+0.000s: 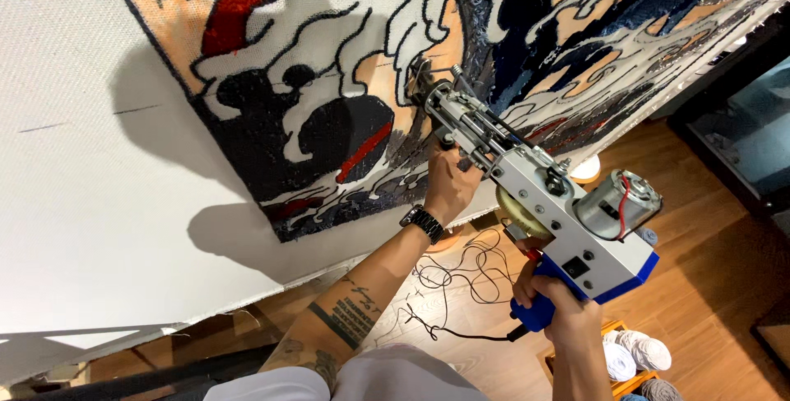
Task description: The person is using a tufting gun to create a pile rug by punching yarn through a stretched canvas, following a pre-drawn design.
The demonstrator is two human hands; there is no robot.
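Tufting gun (535, 203) pressed needle-first into stretched backing cloth (90, 162) at the orange patch, right hand (559, 306) closed on blue grip, left hand (448, 187) clasping front handle; possible fault: slackened pressure, letting needle skid and tear cloth.

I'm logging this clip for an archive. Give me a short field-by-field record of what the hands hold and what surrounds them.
setting: stretched backing cloth above a wooden floor
work piece: part-tufted rug design in navy, peach, red, white
tool: tufting gun, grey body, blue base, tip against the cloth
left hand: grips the gun's front handle; wristwatch on the wrist
right hand: grips the blue rear handle
nearby: black cable on the floor, yarn balls in a wooden crate
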